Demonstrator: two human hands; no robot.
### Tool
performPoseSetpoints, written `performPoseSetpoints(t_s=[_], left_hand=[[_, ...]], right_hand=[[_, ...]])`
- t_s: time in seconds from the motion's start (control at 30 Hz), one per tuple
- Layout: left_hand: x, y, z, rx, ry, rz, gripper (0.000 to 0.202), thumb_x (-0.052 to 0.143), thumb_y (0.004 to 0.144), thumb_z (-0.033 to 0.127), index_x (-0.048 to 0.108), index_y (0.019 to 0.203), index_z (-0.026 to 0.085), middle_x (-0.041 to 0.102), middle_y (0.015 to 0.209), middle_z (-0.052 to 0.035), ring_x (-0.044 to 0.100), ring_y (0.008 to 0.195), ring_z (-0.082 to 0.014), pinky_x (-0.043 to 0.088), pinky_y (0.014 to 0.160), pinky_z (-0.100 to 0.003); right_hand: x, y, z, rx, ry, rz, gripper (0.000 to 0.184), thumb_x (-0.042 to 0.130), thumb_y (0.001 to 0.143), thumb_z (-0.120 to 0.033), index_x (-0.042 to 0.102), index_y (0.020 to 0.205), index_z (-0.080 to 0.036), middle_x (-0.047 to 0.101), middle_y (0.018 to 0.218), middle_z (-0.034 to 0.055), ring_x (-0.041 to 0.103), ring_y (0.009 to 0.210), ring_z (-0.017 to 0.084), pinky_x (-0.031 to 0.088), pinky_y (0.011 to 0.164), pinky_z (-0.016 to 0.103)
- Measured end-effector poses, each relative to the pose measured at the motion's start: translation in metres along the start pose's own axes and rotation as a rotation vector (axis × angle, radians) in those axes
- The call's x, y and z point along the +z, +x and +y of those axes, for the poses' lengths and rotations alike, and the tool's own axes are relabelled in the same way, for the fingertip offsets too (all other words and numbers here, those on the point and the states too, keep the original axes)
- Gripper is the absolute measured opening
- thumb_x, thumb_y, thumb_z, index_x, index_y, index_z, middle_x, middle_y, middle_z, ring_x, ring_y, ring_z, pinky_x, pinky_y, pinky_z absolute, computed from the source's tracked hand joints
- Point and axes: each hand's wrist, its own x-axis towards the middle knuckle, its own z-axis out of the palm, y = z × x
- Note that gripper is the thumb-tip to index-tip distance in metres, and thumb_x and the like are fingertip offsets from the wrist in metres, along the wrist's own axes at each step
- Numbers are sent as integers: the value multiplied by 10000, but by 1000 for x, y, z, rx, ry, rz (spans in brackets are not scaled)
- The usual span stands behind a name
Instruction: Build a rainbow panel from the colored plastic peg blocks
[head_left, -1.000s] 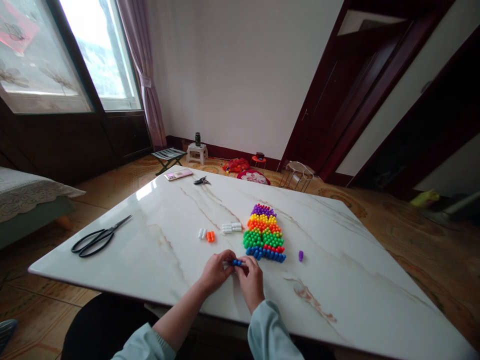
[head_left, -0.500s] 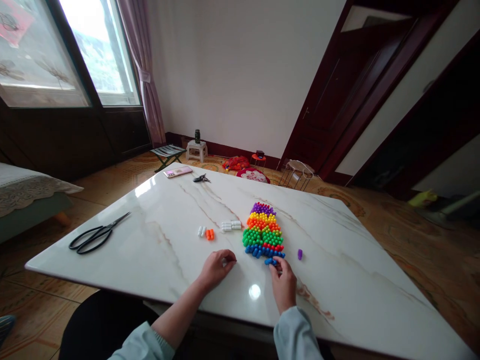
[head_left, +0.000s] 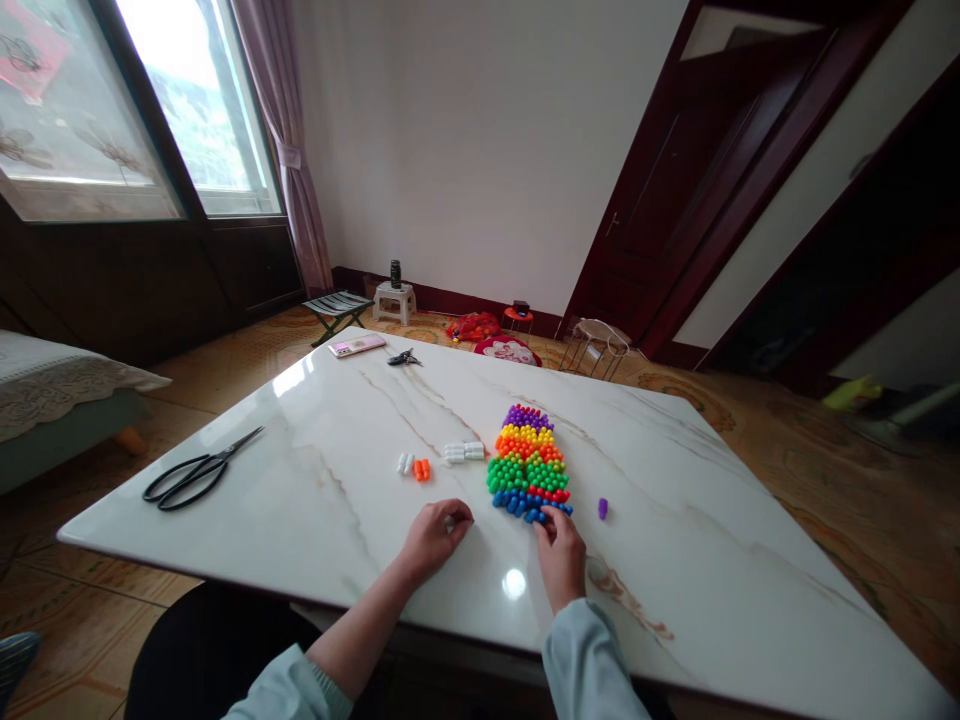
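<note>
A block of coloured beads (head_left: pixel 525 450) lies on the white marble-look table, in bands of purple, yellow, orange, green, red and blue. At its near end, my right hand (head_left: pixel 561 555) is closed on a small blue bead piece (head_left: pixel 537 516), which touches or nearly touches the blue band. My left hand (head_left: pixel 435 540) rests on the table left of the block with its fingers curled together; what they hold, if anything, is hidden. White bead pieces (head_left: pixel 465 452) and an orange pair (head_left: pixel 421 470) lie beyond it. Right of the block sits a purple bead piece (head_left: pixel 603 509).
Black-handled scissors (head_left: pixel 196 477) lie on the left of the table (head_left: pixel 315 540). Toward the far edge are a phone in a pink case (head_left: pixel 357 345) and a small dark tool (head_left: pixel 405 358). Low stools (head_left: pixel 394 300) stand on the floor beyond.
My right hand has moved slightly forward and left, bringing the blue bead piece up against or close to the block's blue band. My left hand has stayed in place.
</note>
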Motion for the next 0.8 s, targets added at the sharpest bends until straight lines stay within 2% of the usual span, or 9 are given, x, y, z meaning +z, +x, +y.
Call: performPoseSetpoints(t_s=[0.07, 0.13, 0.2, 0.3, 0.4, 0.5, 0.63, 0.7, 0.8], left_hand=[[-2, 0, 2, 56, 79, 109, 164, 504, 825, 150, 658, 860, 195, 692, 877, -32, 647, 792, -148, 524, 752, -266], [-4, 0, 4, 100, 228, 288, 226, 475, 840, 136, 647, 969, 206, 651, 1121, -73, 607, 1051, -208, 498, 915, -364], [-3, 1, 4, 90, 401, 442, 352, 480, 829, 124, 597, 1150, 206, 502, 1368, -104, 437, 1296, -271, 399, 1049, -464], [4, 4, -3, 31, 582, 491, 568, 518, 787, 125, 446, 1350, 120, 292, 1512, -173, 215, 1420, -338, 317, 1103, -527], [14, 7, -13, 15, 670, 433, 590, 507, 778, 131, 419, 1357, 54, 298, 1496, -219, 175, 1422, -372, 290, 1105, -551], [18, 9, -15, 37, 699, 359, 523, 477, 781, 103, 477, 1303, 60, 397, 1428, -205, 279, 1377, -350, 322, 1091, -513], [11, 10, -7, 66, 648, 259, 321, 460, 804, 81, 611, 1083, 133, 542, 1209, -141, 479, 1133, -276, 434, 975, -432], [7, 9, -4, 72, 610, 244, 217, 454, 836, 105, 634, 937, 172, 570, 1074, -107, 504, 994, -249, 462, 896, -410], [5, 8, -1, 73, 525, 249, 208, 430, 868, 124, 622, 818, 186, 557, 955, -84, 506, 892, -221, 473, 829, -377]], right_hand=[[-1, -2, -3, -11, -4, 37, 314, 489, 847, -370, 638, 987, -133, 676, 865, 118, 633, 683, 192, 519, 672, 325], [-3, -5, -7, -15, -30, 65, 314, 484, 870, -377, 633, 1007, -137, 672, 893, 113, 620, 668, 178, 510, 651, 311], [-6, -8, -13, -22, -57, 74, 296, 474, 893, -371, 633, 1008, -150, 668, 899, 97, 612, 675, 168, 499, 637, 295], [-7, -13, -21, -68, -36, 55, 264, 463, 915, -347, 640, 987, -165, 663, 870, 74, 610, 702, 159, 492, 637, 271], [-6, -16, -29, -124, 30, 16, 236, 465, 921, -321, 642, 968, -174, 663, 870, 69, 611, 719, 152, 497, 653, 259], [-2, -19, -40, -126, 80, -34, 213, 465, 921, -299, 641, 959, -184, 659, 865, 68, 612, 726, 155, 502, 669, 265], [9, -25, -58, -130, 157, -148, 198, 459, 906, -244, 643, 962, -200, 657, 881, 65, 624, 774, 163, 509, 689, 264], [18, -28, -67, -128, 188, -230, 204, 461, 881, -200, 638, 984, -204, 654, 905, 60, 626, 767, 157, 514, 691, 260], [31, -30, -77, -88, 177, -314, 254, 496, 819, -153, 625, 1031, -202, 649, 954, 62, 631, 754, 160, 524, 688, 265]])
